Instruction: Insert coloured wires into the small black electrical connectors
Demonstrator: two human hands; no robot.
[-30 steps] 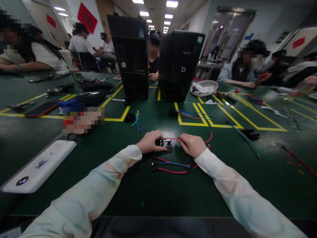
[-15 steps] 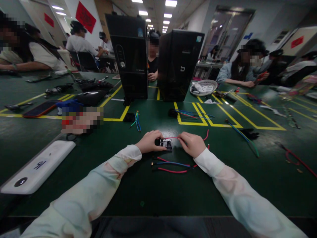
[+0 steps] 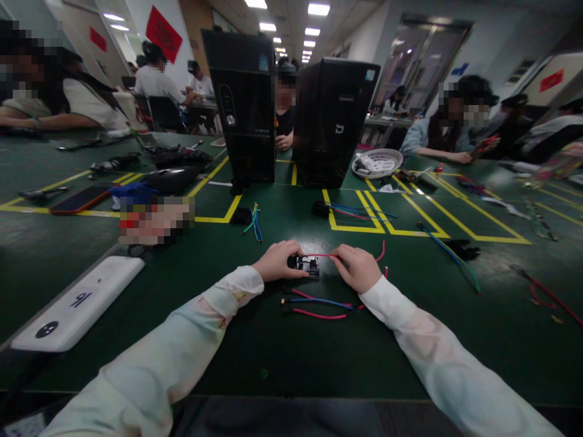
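My left hand is closed round the left side of a small black part with a pale inside, its thumb along the near edge and fingers at the far edge. Between the fingertips of my right hand is a red wire. That wire stretches left to the far edge of the black part; whether it is fixed there I cannot tell. Just nearer to me lie loose wires: a blue wire and a red wire. Another red wire end shows beyond my right hand.
Two black computer towers stand across the table. Wire bundles lie ahead and to the right. A white device rests at left, near a phone. A white basket sits behind; people are seated around.
The whole view has shifted slightly, with everything a little further right and lower in the picture. Both hands keep their holds on the black part and the red wire.
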